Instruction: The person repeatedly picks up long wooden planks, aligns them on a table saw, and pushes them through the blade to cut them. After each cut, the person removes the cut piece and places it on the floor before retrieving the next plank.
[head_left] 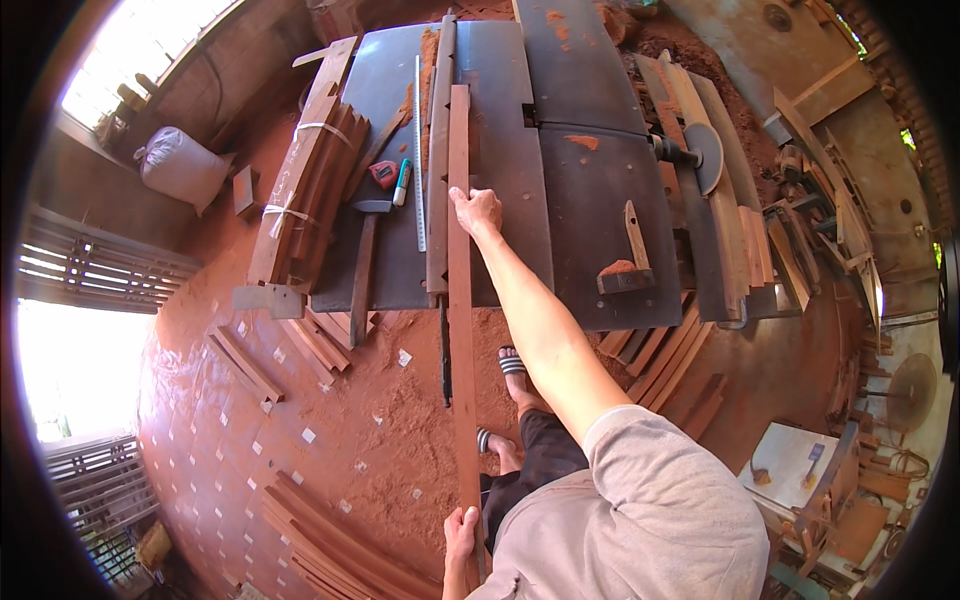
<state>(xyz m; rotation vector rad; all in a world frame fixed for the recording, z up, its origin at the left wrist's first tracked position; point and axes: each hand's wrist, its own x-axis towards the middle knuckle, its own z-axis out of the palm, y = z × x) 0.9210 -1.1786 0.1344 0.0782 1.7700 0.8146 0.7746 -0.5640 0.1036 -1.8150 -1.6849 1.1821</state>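
A long, narrow reddish wooden strip (460, 300) runs from the dark metal machine table (590, 180) back toward my body. My right hand (477, 209) reaches out with the arm straight and presses down on the strip on the table. My left hand (461, 531) grips the strip's near end close to my waist. A second dark strip (439, 150) lies alongside it on the table, left of my right hand.
A tied bundle of wooden slats (305, 190), a steel ruler (419, 150), a red tape measure (384, 174) and a marker lie on the table's left. A wooden push block (627, 272) sits at right. Loose slats (330, 545) and sawdust cover the red floor.
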